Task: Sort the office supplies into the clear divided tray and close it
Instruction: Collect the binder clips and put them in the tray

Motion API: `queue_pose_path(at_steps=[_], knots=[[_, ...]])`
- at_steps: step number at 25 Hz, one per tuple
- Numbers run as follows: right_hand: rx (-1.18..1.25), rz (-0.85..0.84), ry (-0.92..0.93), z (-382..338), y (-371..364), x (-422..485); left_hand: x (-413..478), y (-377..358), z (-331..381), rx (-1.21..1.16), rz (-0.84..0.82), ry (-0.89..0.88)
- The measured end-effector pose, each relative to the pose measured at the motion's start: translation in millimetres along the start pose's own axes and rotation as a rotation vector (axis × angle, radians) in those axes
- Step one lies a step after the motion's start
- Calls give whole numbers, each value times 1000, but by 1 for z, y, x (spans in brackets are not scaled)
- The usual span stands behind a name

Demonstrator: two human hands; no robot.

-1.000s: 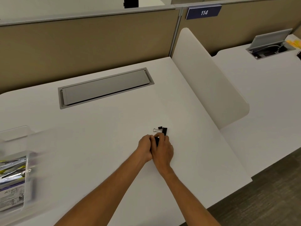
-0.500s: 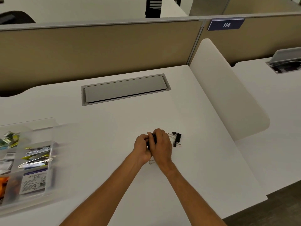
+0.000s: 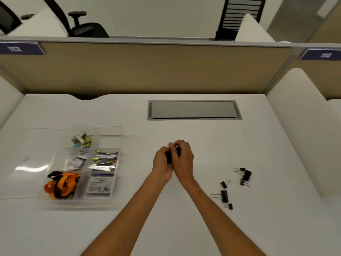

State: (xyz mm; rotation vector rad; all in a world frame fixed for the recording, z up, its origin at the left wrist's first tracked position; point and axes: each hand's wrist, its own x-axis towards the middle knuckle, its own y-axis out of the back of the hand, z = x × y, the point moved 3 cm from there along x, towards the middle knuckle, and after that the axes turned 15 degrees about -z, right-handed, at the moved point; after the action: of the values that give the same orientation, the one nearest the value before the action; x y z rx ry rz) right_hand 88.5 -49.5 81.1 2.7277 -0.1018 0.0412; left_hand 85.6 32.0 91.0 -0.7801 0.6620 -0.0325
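White table (image 3: 184, 228), one person's two bare forearms entering from the near edge. Left hand (image 3: 162, 161) and right hand (image 3: 184, 157): pressed together at the table's middle, both grips closed around a small bunch of black binder clips (image 3: 172, 157); only a dark sliver and one wire loop show between the fingers, so the count in hand cannot be told. Loose binder clips, black with wire handles, lying on the table right of the hands and well apart from them: a far cluster (image 3: 244, 176) whose pieces overlap and are hard to separate, one small clip (image 3: 224, 184), one larger clip (image 3: 222, 196), one small clip (image 3: 228, 206) nearest. Clear divided tray (image 3: 55, 163): left of the hands, open, its walls nearly invisible against the table and its outline blurred. Contents by compartment: small boxes (image 3: 82, 139), far; staplers (image 3: 104, 160), middle right; paper packets (image 3: 74, 161), middle left, print unreadable; orange and black lanyard (image 3: 61, 184), near left; a printed card (image 3: 100, 185), near right, text unreadable. Grey cable hatch (image 3: 193, 109), shut, far side of the table. Tan partition (image 3: 147, 67) behind, carrying two blue number plates, both blurred.
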Motion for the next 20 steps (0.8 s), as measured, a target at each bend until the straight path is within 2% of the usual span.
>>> queue_pose_path(at_steps=[6, 11, 17, 20], knots=[[235, -53, -9, -53, -98, 21, -16, 53, 76, -18, 97, -188], [414, -92, -128, -86, -167, 47, -18, 96, 137, 39, 171, -292], [637, -116, -383, -96, -236, 79, 5, 147, 189, 102, 303, -270], [754, -88, -550, -90, -256, 86, 20, 168, 197, 43, 294, -197]])
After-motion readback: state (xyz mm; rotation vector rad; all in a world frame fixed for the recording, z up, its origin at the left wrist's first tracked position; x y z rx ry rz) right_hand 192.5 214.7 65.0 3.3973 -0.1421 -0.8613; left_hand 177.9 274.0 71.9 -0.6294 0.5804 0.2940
